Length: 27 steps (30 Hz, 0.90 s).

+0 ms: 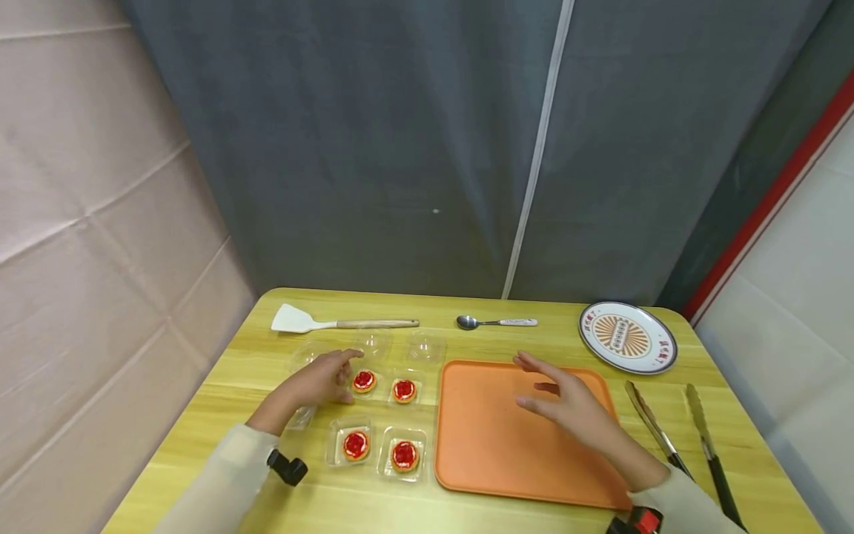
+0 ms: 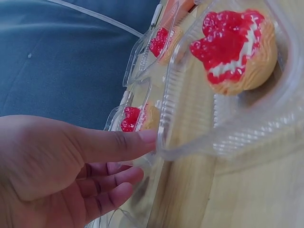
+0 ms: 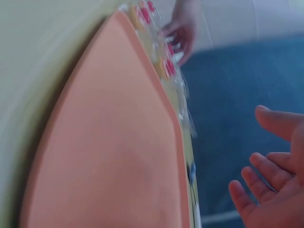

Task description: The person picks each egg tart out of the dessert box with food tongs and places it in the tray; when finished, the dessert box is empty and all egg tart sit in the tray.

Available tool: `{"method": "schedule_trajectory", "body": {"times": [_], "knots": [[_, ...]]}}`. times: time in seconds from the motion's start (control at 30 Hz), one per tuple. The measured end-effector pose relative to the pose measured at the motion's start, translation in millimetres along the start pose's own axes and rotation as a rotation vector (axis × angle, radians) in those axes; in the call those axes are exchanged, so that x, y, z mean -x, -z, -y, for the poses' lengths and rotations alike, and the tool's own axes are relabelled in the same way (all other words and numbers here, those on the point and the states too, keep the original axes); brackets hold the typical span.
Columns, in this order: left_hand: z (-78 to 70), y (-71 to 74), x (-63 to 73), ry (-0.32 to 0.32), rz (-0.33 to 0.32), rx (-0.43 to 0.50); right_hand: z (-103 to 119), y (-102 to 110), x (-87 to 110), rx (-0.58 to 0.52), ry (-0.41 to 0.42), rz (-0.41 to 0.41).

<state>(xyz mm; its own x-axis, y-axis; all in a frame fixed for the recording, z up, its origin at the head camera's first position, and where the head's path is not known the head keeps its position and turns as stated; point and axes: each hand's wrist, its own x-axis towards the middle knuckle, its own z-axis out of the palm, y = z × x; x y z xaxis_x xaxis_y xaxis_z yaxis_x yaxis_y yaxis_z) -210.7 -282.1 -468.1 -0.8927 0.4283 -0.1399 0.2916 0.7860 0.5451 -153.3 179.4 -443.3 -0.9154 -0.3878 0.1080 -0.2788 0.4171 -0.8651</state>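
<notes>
Spatula [image 1: 343, 324], white blade, wooden handle: 10 o'clock on the desk [image 1: 220, 400]. Left hand [image 1: 322, 380]: 9 o'clock, close beside the far row's left tart [image 1: 363, 381], thumb and fingers well apart; contact cannot be told. Tarts, four in all, red-topped, in clear plastic boxes [image 2: 228, 137]: 8 to 9 o'clock, beside the tray [image 1: 507, 445]. Spoon [image 1: 510, 322]: 12 o'clock. Tray, orange: 4 o'clock. Right hand [image 1: 575, 406]: above it, fingers spread wide. Plate [image 1: 627, 337], white, patterned: 2 o'clock. Tongs [image 1: 650, 420], black-handled: 3 o'clock.
</notes>
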Motion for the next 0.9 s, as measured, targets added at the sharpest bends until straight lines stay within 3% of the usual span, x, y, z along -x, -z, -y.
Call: {"method": "schedule_trajectory", "body": {"times": [0.17,0.33,0.5,0.67,0.9], "knots": [[1.3,-2.9,-0.1,0.023,-0.024,0.046,-12.7,31.0,27.4,0.075,-0.033,-0.079],[0.1,-3.9,1.7,0.038,-0.022,0.090,-27.6,55.8,54.4,0.121,-0.130,-0.127],[-2.0,-5.4,5.2,0.046,-0.014,0.134,-47.9,76.8,80.5,0.179,-0.267,-0.159],[-1.9,-7.1,7.2,0.059,-0.024,0.144,-69.8,96.7,101.9,0.248,-0.456,-0.205],[0.9,-5.3,8.3,0.078,0.006,0.230,-97.7,109.8,124.7,0.373,-0.641,-0.215]]}}
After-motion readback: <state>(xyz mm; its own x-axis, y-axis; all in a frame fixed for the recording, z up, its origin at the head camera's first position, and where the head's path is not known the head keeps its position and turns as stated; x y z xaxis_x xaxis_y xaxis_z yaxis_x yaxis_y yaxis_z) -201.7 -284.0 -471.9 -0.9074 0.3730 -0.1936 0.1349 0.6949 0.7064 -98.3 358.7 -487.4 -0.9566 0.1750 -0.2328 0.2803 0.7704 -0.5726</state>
